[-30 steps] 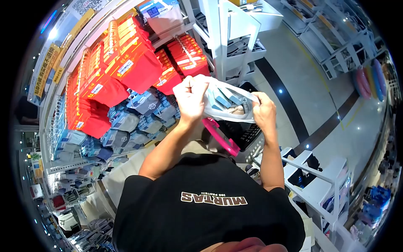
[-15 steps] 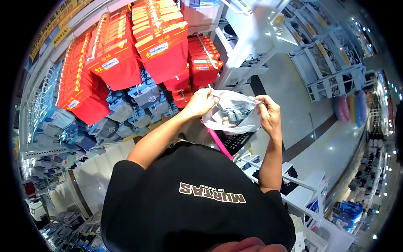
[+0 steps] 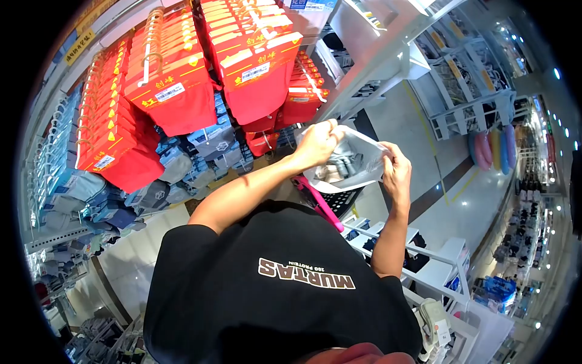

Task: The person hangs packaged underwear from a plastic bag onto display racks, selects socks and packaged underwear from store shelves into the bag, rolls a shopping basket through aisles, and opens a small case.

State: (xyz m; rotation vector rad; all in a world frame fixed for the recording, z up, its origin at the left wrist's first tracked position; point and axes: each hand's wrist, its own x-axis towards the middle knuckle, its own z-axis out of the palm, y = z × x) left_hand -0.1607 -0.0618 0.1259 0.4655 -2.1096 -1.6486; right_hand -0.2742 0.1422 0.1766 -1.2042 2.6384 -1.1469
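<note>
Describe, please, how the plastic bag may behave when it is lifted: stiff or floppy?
The plastic bag is probably floppy: its thin-looking rim bends between the left hand and the right hand. It may sag at the bottom, since grey items lie inside. These could shift, as they appear jumbled.

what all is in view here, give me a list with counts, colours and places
plastic bag: 1, whitish, between the hands
bag contents: several, greyish, inside the bag
red packs: many, red, hanging upper left
blue-grey packs: many, blue and grey, below the red ones
yellow sign: 1, yellow, upper left
pink bar: 1, pink, below the bag
display racks: several, white, upper and lower right
floor: 1, pale with dark bands, right
shirt: 1, black, bottom centre
left hand: 1, bare, bag's left rim
right hand: 1, bare, bag's right rim
</note>
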